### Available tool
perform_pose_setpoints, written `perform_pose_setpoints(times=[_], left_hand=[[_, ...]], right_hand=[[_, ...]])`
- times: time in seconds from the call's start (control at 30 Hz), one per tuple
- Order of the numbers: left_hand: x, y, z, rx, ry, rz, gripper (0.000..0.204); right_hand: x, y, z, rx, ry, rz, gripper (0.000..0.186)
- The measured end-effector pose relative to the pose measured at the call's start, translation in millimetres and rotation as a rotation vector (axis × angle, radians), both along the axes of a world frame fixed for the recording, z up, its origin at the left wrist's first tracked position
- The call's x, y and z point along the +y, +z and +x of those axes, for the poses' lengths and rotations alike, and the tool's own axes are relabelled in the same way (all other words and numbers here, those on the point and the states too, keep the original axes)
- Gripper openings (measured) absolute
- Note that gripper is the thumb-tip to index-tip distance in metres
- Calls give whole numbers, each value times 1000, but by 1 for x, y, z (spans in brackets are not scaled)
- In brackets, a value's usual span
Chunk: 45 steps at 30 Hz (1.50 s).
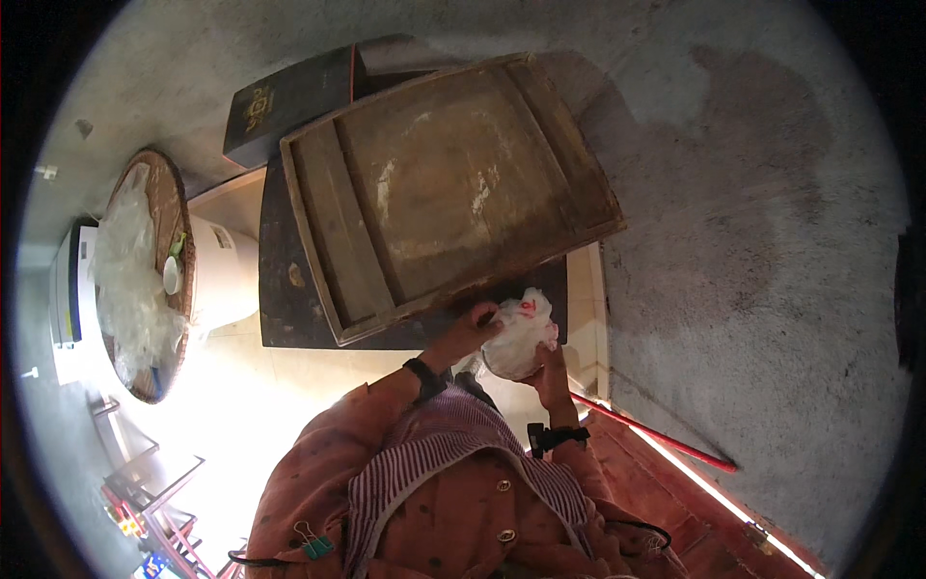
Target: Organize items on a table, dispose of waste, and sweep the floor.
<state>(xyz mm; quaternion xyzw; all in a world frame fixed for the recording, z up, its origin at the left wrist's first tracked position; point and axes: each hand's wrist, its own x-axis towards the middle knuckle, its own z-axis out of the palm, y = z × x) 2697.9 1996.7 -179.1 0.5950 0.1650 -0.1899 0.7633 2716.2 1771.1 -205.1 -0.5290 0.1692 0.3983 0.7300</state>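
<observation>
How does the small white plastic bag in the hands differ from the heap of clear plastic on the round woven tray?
The small white plastic bag is bunched into a tight ball with red marks; the heap of clear plastic is loose, spread out and unmarked. The bag is gripped by the left hand and right hand; the heap lies untouched on the round woven tray. Both are crumpled thin plastic.

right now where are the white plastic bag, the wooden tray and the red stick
white plastic bag (521,336), head view, on its crumpled middle between both hands
wooden tray (449,188), head view, on its worn flat bottom
red stick (666,439), head view, midway along its shaft
</observation>
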Motion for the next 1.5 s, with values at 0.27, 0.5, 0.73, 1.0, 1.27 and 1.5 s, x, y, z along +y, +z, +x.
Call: perform_pose_setpoints(times=[0.27, 0.5, 0.73, 1.0, 1.27, 1.5], left_hand=[[-13, 55, -11, -170, 200, -144, 50], [3, 99, -29, -281, 272, -102, 55], [27, 138, -74, -332, 538, -229, 52], [76, 137, -108, -276, 419, -156, 40], [175, 161, -175, -319, 379, -299, 66], [235, 151, -216, -375, 562, -389, 62]], right_hand=[[4, 100, 31, -191, 184, -20, 56], [21, 140, 57, -312, 401, 3, 57], [69, 177, 53, -438, 457, 62, 48], [124, 211, 24, -460, 540, -72, 57], [231, 233, -24, -1214, 900, -321, 46], [329, 238, -65, -661, 857, 96, 47]])
